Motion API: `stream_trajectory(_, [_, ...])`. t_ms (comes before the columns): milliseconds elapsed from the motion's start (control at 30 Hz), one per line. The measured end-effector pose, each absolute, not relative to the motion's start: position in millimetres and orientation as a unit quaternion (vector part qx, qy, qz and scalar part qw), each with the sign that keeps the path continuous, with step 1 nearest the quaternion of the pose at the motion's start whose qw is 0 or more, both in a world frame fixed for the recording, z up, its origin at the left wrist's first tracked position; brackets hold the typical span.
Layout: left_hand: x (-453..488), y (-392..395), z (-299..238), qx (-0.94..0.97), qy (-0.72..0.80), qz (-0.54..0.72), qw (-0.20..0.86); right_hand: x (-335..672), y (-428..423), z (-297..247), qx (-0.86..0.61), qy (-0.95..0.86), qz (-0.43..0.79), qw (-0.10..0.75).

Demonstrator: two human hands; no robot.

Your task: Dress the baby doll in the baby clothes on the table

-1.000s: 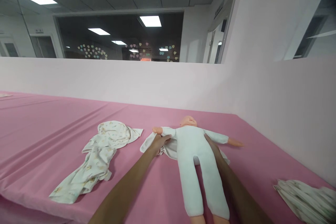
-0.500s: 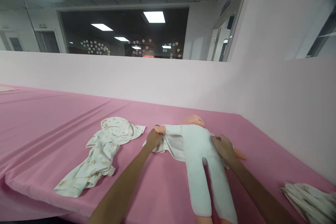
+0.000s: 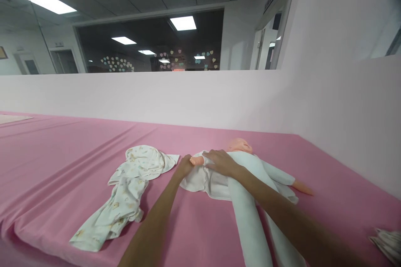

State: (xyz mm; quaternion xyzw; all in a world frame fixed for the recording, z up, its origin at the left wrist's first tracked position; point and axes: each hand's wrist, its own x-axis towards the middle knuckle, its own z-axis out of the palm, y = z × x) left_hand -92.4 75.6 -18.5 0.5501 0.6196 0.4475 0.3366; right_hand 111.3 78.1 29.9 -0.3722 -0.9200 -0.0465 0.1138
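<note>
A baby doll [image 3: 250, 164] with a white cloth body lies on its back, its head towards the wall. My left hand [image 3: 184, 166] is closed around the doll's small hand at the left. Across the doll's torso reaches my right hand [image 3: 222, 162], its fingers wrapped over the doll's arm near that same hand; the fingertips are partly hidden. A white garment [image 3: 216, 185] is spread beneath the doll and shows on both sides of it. The doll's other arm [image 3: 278, 173] stretches out to the right, touched by neither hand.
A patterned baby garment [image 3: 128, 190] lies crumpled on the pink sheet [image 3: 78, 154], left of the doll. At the right edge is a folded cloth [image 3: 388, 242]. A low white wall [image 3: 156, 98] with a window above runs behind the bed.
My right hand has moved left from the doll's side, across its torso, onto the doll's arm. The left hand keeps hold of the doll's hand. The view has shifted slightly.
</note>
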Motion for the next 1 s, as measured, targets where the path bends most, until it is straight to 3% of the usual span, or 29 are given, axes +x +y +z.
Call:
stream_trajectory(300, [-94.6, 41.3, 45.6, 0.471, 0.533, 0.556, 0.43, 103.9, 82.5, 29.0, -0.41, -0.904, -0.077, 0.09])
stream_trajectory(700, [-43.1, 6.8, 78.6, 0.539, 0.371, 0.543, 0.526, 87.8, 68.4, 34.6, -0.417, -0.903, -0.084, 0.055])
stream_trajectory(1000, [-45.5, -2.3, 75.7, 0.558, 0.325, 0.508, 0.57, 108.2, 87.3, 62.4, -0.491, -0.859, -0.009, 0.147])
